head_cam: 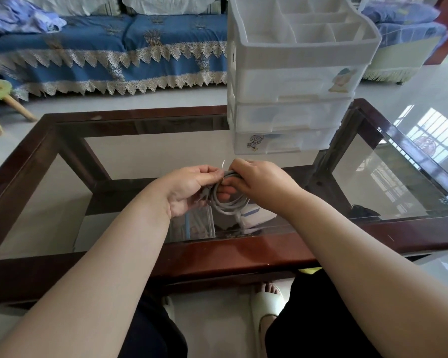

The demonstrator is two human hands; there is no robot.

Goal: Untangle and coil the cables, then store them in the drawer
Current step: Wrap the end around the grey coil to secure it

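We see the grey cable (226, 200), wound into a small round coil of several loops, held in the air just above the glass top of the dark wood-framed table (217, 250), near its front rail. The left hand (189, 188) grips the left side of the coil, with its fingers curled round the loops and its thumb on top. The right hand (259, 180) pinches the top of the coil, its fingers curled over the bunched strands; a fingertip shows through the middle of the ring. The two hands nearly touch at the top of the coil. A short tail of the cable hangs down from the lower right of the coil towards the glass.

Behind the hands, on the far side of the table, stands the white translucent plastic drawer unit (292, 99): three stacked drawers, all pushed in, and an open divided tray on top. Cartoon stickers sit on the top and bottom drawer fronts.

Beyond the table we note a sofa with a blue lace-edged cover (109, 52) and a small wooden stool (0, 99) at the left.
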